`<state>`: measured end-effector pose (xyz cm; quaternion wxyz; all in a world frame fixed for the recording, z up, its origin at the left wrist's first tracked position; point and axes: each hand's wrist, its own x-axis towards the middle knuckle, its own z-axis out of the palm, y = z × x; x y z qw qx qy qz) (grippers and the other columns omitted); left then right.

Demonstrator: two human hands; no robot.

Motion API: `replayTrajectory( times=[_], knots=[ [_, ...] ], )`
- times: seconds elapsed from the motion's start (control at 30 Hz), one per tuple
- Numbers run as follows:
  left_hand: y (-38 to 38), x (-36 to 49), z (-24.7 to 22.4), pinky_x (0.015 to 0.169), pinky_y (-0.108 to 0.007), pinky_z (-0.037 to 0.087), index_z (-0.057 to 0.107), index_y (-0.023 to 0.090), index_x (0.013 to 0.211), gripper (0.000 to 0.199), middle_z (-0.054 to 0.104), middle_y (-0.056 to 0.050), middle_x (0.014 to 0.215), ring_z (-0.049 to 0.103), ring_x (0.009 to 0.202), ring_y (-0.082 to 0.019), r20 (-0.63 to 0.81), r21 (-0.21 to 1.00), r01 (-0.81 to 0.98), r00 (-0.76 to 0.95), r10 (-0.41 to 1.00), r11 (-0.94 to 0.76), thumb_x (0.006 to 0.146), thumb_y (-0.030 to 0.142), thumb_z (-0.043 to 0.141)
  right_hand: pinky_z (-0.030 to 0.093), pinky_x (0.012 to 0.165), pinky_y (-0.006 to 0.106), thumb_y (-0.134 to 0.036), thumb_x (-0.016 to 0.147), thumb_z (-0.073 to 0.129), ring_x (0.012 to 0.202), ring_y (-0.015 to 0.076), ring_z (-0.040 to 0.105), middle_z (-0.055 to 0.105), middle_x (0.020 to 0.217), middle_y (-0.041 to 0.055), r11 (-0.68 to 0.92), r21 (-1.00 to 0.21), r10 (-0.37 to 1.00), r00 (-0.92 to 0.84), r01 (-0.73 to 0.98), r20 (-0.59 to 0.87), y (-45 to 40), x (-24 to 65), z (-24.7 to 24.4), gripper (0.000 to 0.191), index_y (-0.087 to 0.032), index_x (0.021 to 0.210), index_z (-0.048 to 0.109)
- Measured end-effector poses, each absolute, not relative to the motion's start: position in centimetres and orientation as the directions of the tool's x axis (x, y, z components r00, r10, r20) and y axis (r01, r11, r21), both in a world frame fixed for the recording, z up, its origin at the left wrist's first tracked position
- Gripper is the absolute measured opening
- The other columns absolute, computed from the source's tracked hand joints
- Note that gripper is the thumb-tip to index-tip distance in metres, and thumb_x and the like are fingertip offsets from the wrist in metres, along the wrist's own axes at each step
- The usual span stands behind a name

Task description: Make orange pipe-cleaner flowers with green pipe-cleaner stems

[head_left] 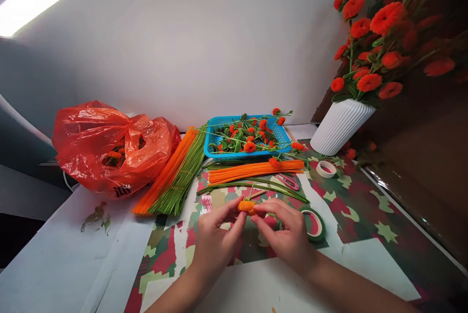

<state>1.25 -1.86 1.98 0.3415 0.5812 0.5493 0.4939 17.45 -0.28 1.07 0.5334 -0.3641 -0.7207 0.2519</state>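
A small orange fuzzy flower (247, 206) with a short green stem pointing up is held between both hands above the table's front part. My left hand (221, 227) pinches its left side between thumb and fingers. On the right side, the thumb and index finger of my right hand (283, 227) press against the flower. Just behind the hands lie green stems (270, 187) and a pink cutter (287, 181). A roll of green tape (321, 225) rests beside my right hand, partly hidden by it.
A blue basket (210, 149) holds orange flowers and green leaves. Orange pipe cleaners (252, 171) lie before it. Leftward are orange and green bundles (177, 181) and a red bag (146, 166). At right are white tape (326, 169) and a white vase (340, 125) of flowers.
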Motion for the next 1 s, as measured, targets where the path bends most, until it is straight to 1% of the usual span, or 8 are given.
replayTrajectory(
  times=[0.13, 0.33, 0.43, 0.57, 0.7, 0.83, 0.9, 1.0],
  knots=[
    [-2.1, 1.5, 1.6, 0.061, -0.022, 0.058, 0.072, 0.014, 0.104, 0.026, 0.077, -0.006, 0.082, 0.072, 0.065, -0.016, 0.379, 0.838, 0.445, -0.058, 0.924, -0.316, 0.08, 0.019, 0.063, 0.055, 0.066, 0.024, -0.007, 0.079, 0.066, 0.072, 0.0141, 0.066, 0.071, 0.079, 0.0019, 0.658, -0.691, 0.745, -0.121, 0.299, 0.656, 0.0, 17.3, 1.1, 0.019, -0.021, 0.092, 0.067],
    [-1.9, 1.6, 1.2, 0.065, -0.024, 0.058, 0.072, 0.015, 0.104, 0.024, 0.077, -0.008, 0.093, 0.073, 0.07, -0.018, 0.413, 0.811, 0.467, -0.034, 0.91, -0.351, 0.082, 0.019, 0.061, 0.055, 0.055, 0.02, -0.009, 0.078, 0.065, 0.068, 0.014, 0.067, 0.07, 0.077, 0.002, 0.557, -0.778, 0.824, -0.071, 0.291, 0.562, -0.2, 17.0, 0.8, 0.014, -0.02, 0.087, 0.069],
    [-1.9, 1.5, 1.4, 0.066, -0.027, 0.058, 0.071, 0.017, 0.107, 0.027, 0.077, -0.008, 0.093, 0.073, 0.073, -0.019, 0.305, 0.884, 0.375, -0.013, 0.952, -0.278, 0.083, 0.025, 0.061, 0.055, 0.052, 0.02, -0.014, 0.077, 0.067, 0.069, 0.0151, 0.067, 0.071, 0.079, 0.0027, 0.407, -0.886, 0.912, -0.055, 0.223, 0.406, -0.1, 16.9, 0.6, 0.01, -0.02, 0.085, 0.068],
    [-1.6, 1.3, 1.9, 0.063, -0.028, 0.058, 0.067, 0.016, 0.116, 0.037, 0.077, -0.007, 0.088, 0.072, 0.071, -0.02, 0.004, 0.994, 0.113, 0.009, 1.0, -0.005, 0.085, 0.034, 0.058, 0.057, 0.057, 0.027, -0.025, 0.075, 0.07, 0.068, 0.0173, 0.067, 0.071, 0.081, 0.0062, 0.114, -0.993, 0.993, -0.048, 0.027, 0.112, 0.5, 16.9, 0.6, 0.011, -0.017, 0.082, 0.067],
    [-1.0, 1.3, 2.2, 0.06, -0.025, 0.055, 0.07, 0.015, 0.101, 0.035, 0.074, -0.005, 0.075, 0.069, 0.065, -0.018, -0.184, 0.98, -0.081, 0.005, 0.983, 0.184, 0.072, 0.035, 0.073, 0.055, 0.055, 0.027, -0.032, 0.071, 0.075, 0.063, 0.0163, 0.064, 0.069, 0.077, 0.006, 0.004, -0.998, 0.997, -0.075, -0.067, 0.009, 0.8, 16.9, 0.7, 0.02, -0.016, 0.078, 0.066],
    [-0.7, 1.4, 2.3, 0.059, -0.023, 0.052, 0.071, 0.015, 0.086, 0.032, 0.073, -0.005, 0.075, 0.066, 0.065, -0.016, -0.239, 0.958, -0.156, 0.036, 0.97, 0.242, 0.065, 0.037, 0.08, 0.053, 0.058, 0.027, -0.031, 0.073, 0.073, 0.067, 0.0164, 0.063, 0.067, 0.076, 0.0045, 0.058, -0.998, 0.991, -0.123, 0.01, 0.057, 0.6, 17.2, 0.9, 0.018, -0.018, 0.084, 0.066],
    [-0.7, 1.3, 2.3, 0.059, -0.022, 0.051, 0.072, 0.015, 0.082, 0.03, 0.073, -0.004, 0.073, 0.064, 0.064, -0.015, -0.25, 0.954, -0.164, 0.035, 0.968, 0.252, 0.064, 0.037, 0.08, 0.054, 0.065, 0.029, -0.026, 0.073, 0.073, 0.075, 0.0175, 0.062, 0.065, 0.084, 0.0038, 0.2, -0.974, 0.974, -0.134, 0.109, 0.185, 0.6, 17.5, 0.9, 0.026, -0.02, 0.096, 0.065],
    [-0.8, 1.3, 2.3, 0.059, -0.022, 0.05, 0.073, 0.016, 0.078, 0.027, 0.073, -0.004, 0.073, 0.063, 0.061, -0.013, -0.257, 0.95, -0.175, 0.038, 0.966, 0.26, 0.064, 0.038, 0.08, 0.052, 0.081, 0.036, -0.017, 0.069, 0.075, 0.092, 0.0207, 0.06, 0.062, 0.099, 0.0046, 0.466, -0.847, 0.883, -0.197, 0.255, 0.427, 0.8, 17.8, 0.9, 0.046, -0.026, 0.112, 0.061]
  ],
)
